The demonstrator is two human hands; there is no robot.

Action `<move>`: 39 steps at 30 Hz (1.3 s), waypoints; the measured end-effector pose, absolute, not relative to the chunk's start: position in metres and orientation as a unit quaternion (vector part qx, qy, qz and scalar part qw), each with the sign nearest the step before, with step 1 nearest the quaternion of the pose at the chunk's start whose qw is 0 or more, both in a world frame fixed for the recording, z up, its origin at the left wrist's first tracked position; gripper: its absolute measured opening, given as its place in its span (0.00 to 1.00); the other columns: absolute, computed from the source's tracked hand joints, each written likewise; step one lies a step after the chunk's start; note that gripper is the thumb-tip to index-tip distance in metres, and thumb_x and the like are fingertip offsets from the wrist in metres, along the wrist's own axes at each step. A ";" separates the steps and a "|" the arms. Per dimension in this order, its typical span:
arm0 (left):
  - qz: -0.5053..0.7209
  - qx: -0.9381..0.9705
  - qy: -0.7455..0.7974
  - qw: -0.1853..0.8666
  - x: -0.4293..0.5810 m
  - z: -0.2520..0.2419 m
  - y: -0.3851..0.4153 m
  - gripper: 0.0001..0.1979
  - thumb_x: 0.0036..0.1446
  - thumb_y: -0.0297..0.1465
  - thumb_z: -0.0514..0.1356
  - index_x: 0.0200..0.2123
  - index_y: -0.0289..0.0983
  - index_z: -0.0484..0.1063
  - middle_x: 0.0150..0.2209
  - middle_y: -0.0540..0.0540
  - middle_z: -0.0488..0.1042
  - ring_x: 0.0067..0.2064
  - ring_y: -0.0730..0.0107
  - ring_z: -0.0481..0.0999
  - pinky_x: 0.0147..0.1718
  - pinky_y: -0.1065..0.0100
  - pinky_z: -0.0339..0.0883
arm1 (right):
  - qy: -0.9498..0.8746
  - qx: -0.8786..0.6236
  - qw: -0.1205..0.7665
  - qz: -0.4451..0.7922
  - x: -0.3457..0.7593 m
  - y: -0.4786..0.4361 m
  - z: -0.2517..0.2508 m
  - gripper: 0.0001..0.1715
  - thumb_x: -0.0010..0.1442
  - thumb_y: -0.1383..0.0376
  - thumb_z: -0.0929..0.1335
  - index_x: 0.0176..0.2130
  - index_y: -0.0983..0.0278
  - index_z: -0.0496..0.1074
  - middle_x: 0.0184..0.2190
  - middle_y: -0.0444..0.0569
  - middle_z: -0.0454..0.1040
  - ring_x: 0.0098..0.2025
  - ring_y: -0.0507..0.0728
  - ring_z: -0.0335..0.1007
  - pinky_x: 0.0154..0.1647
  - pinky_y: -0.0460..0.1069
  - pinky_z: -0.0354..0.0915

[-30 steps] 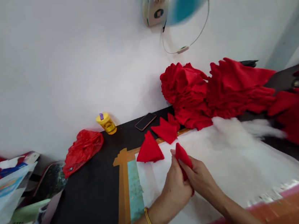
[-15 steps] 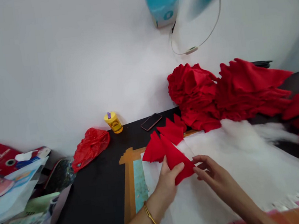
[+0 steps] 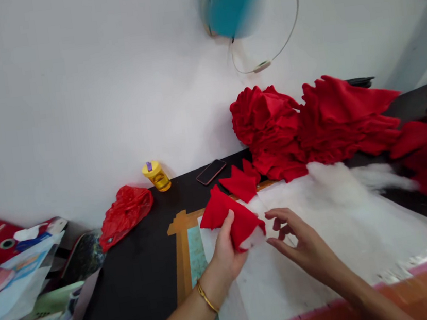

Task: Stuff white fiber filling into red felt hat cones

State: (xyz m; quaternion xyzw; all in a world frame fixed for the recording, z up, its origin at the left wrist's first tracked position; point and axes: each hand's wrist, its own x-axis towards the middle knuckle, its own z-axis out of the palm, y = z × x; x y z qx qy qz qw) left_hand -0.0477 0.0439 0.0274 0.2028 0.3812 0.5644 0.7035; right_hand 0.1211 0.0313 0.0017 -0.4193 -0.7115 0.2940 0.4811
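My left hand (image 3: 225, 254) is closed on a red fabric cone (image 3: 242, 221), thumb on top, with white stuffing showing at its open end. My right hand (image 3: 299, 240) hovers just right of the cone's opening, fingers curled in a loose pinch close to the stuffing; whether it holds any is unclear. Another red cone (image 3: 214, 212) lies just behind the held one, and two more red cones (image 3: 241, 182) lie farther back. All rest on a white sheet (image 3: 326, 250) over the black table (image 3: 135, 284).
A large heap of red fabric (image 3: 310, 122) fills the back right, with loose white stuffing (image 3: 336, 178) in front. A phone (image 3: 211, 171), a yellow jar (image 3: 156, 176) and a red plastic bag (image 3: 125, 215) sit near the wall. Papers and boxes (image 3: 15, 288) crowd the left. A blue fan (image 3: 227, 2) hangs above.
The red cone went from being gripped by both hands to being held by my left hand alone and laid sideways. My right hand let go and now hovers at its open end.
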 end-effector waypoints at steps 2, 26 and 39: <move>0.560 0.167 0.348 0.733 -0.046 0.028 0.046 0.22 0.56 0.47 0.62 0.44 0.34 0.76 0.41 0.39 0.80 0.45 0.56 0.79 0.48 0.58 0.71 | -0.721 -0.421 0.479 0.272 0.122 0.033 0.002 0.21 0.62 0.64 0.68 0.55 0.58 0.64 0.49 0.54 0.68 0.37 0.55 0.70 0.33 0.51 0.73; 0.515 0.578 0.499 0.390 -0.054 -0.003 0.029 0.12 0.46 0.21 0.57 0.36 0.39 0.69 0.36 0.50 0.73 0.38 0.67 0.71 0.40 0.68 0.64 | -0.690 -0.375 0.508 0.353 0.123 0.029 -0.005 0.29 0.57 0.75 0.62 0.56 0.56 0.60 0.48 0.50 0.66 0.46 0.56 0.69 0.43 0.51 0.70; 0.515 0.658 0.445 0.322 -0.045 0.000 0.017 0.17 0.46 0.16 0.53 0.37 0.40 0.68 0.37 0.51 0.71 0.39 0.68 0.71 0.40 0.69 0.63 | -0.728 -0.387 0.521 0.221 0.117 0.032 -0.014 0.20 0.50 0.81 0.61 0.38 0.61 0.67 0.38 0.48 0.69 0.39 0.53 0.69 0.36 0.45 0.65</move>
